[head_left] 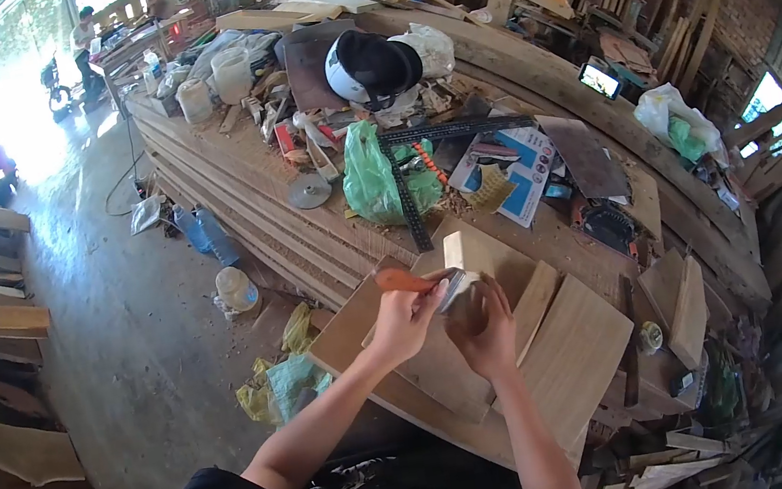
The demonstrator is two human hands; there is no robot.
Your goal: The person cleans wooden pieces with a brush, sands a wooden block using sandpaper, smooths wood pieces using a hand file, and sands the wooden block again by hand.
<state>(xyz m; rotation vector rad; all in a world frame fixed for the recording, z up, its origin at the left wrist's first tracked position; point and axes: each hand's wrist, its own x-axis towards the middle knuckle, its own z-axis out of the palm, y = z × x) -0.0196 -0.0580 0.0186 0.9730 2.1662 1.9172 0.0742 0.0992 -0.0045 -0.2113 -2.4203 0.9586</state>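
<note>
Between the thumb and fingers of my left hand [405, 323] is a hand tool with an orange handle [400, 280]. Its flat metal part [452, 290] points right and meets a wooden block; I cannot make out whether it is a chisel or a scraper. My right hand [487, 333] is closed around the near, shaded end of that wooden block [456, 251], thumb on one side and fingers on the other. Beneath both hands lie flat wooden boards [576, 343], with a narrow wood strip [536, 308] just right of the block.
Beyond the boards lie a black framing square [410, 203], a green plastic bag [368, 172], a metal disc [309, 191] and a cap on a white helmet [347, 74]. A lit phone [599, 81] stands at the right. Plastic bags [293, 386] lie on the floor left.
</note>
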